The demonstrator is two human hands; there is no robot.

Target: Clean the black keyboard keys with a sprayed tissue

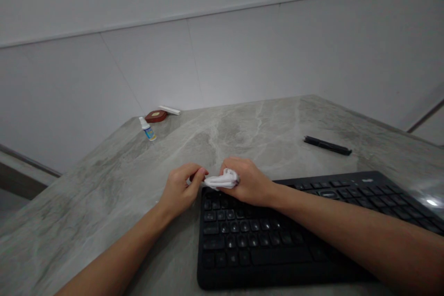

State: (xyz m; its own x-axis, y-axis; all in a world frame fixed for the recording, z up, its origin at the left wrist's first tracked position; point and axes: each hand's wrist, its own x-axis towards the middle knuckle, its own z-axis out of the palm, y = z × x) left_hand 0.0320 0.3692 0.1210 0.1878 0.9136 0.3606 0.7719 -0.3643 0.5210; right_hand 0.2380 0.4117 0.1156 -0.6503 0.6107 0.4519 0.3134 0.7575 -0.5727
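Observation:
A crumpled white cloth [225, 179], possibly a tissue, is bunched in my right hand [248, 180], whose fingers are closed round it above the keyboard's upper left corner. My left hand [182, 187] is just left of that corner, its thumb and forefinger closed in a pinch at the cloth's thin left end. Below both hands lies a black keyboard [263, 255], with shiny marks on several of its keys. My right forearm crosses over the keyboard and hides part of its middle and right side.
On the grey marbled table [114, 194], a small white spray bottle [148, 130] lies at the back left. Beside it are a reddish-brown box [156, 116] and a white strip-like object [169, 110]. A black pen [328, 145] lies behind the keyboard. A pale wall [236, 60] borders the table's back.

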